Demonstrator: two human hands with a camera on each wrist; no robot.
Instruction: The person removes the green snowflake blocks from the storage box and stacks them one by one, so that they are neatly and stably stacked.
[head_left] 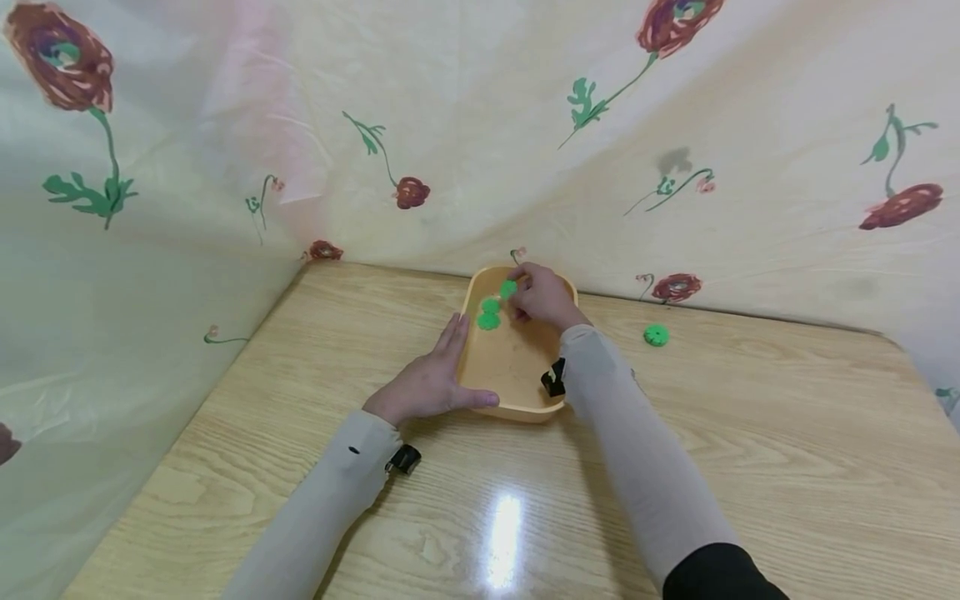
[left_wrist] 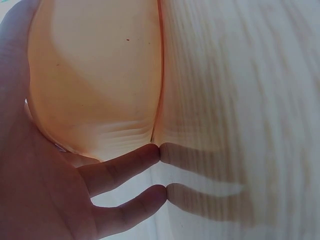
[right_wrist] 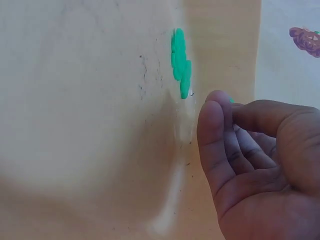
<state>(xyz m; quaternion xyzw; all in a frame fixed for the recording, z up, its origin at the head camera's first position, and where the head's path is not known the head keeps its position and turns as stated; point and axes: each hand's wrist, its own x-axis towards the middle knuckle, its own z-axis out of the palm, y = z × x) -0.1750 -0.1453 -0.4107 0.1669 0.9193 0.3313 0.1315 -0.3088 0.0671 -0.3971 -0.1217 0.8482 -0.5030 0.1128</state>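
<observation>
A shallow peach-orange plastic tray [head_left: 517, 375] stands on the table. My left hand [head_left: 429, 385] spans its near left corner with fairly straight fingers, the thumb lying at the near rim; in the left wrist view, two fingertips touch the tabletop. Over the tray's far end, my right hand [head_left: 546, 298] pinches a green scalloped disc [head_left: 508, 289] between thumb and fingers. Barely a sliver of that disc shows in the right wrist view. Two similar green discs [right_wrist: 179, 55] lie in the tray, one partly overlapping the other.
Another green scalloped disc [head_left: 656, 335] lies on the wooden table [head_left: 765, 400], right of the tray. A flower-printed cloth [head_left: 465, 150] hangs behind the table and along its left side. Black straps with small devices [head_left: 405, 459] are worn at the wrists.
</observation>
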